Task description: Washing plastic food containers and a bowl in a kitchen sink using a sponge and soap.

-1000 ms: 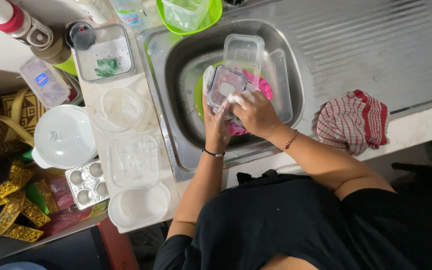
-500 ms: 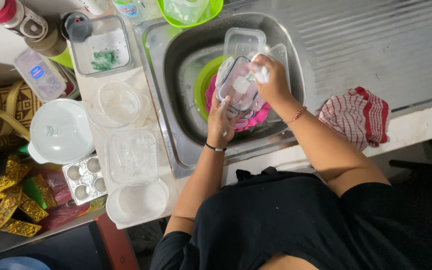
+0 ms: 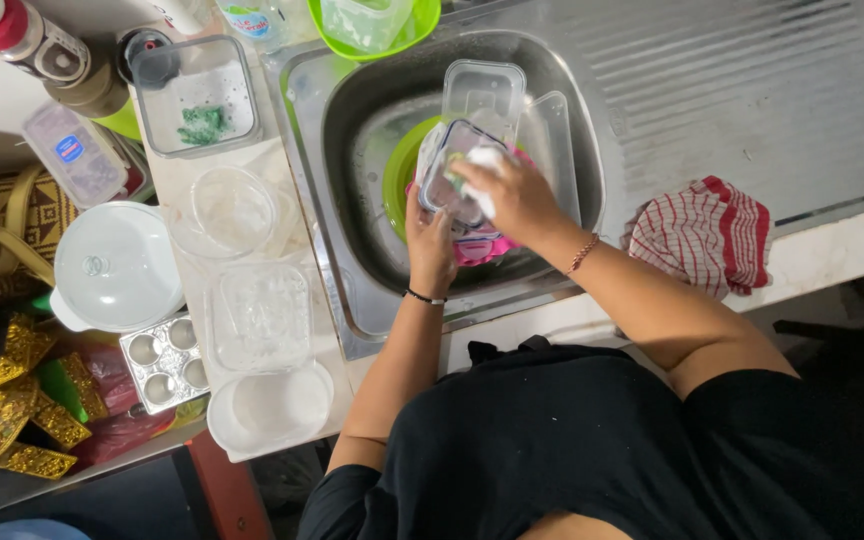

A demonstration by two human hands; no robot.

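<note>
Her left hand [image 3: 430, 243] grips the edge of a clear plastic lid [image 3: 449, 180] over the steel sink [image 3: 352, 90] while her right hand [image 3: 514, 193] presses a white sponge [image 3: 485, 176] onto it, mid-scrub by the look of it, with rinsing probably next.

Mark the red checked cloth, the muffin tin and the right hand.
red checked cloth [image 3: 700, 235], head view, middle of the folds
muffin tin [image 3: 162, 360], head view, between its cups
right hand [image 3: 512, 195], head view, back of hand

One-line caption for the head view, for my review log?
Over a steel sink, the left hand holds a clear plastic container while the right hand wipes it with a white cloth.
</note>
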